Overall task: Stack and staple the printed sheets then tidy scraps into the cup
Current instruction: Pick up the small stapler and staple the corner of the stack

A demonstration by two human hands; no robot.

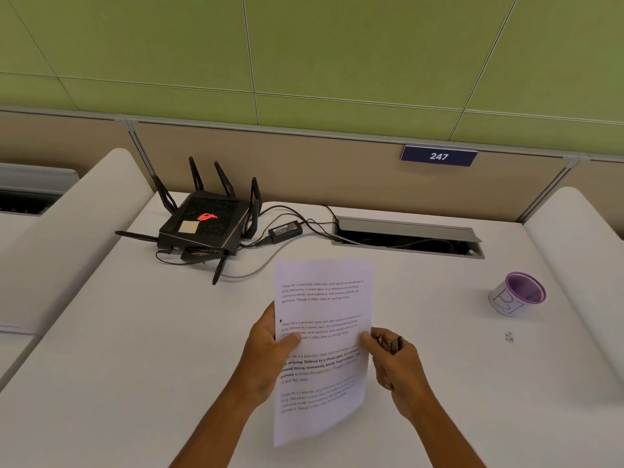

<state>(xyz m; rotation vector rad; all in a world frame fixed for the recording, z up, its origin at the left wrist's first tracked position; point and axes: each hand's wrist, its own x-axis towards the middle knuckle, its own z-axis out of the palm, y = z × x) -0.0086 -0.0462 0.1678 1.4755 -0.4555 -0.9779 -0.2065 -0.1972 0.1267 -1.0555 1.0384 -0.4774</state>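
Note:
The printed sheets, white with black paragraphs, are held upright above the white desk. My left hand grips their left edge, thumb on the front. Their right edge is pinched by my right hand, which also holds a small dark metal object, possibly a stapler, against the palm. A white paper cup with a purple inside stands upright at the right, apart from both hands. One small paper scrap lies on the desk below the cup.
A black router with antennas, its power brick and cables sit at the back left. An open cable hatch is set into the desk at the back. Raised white dividers border both sides.

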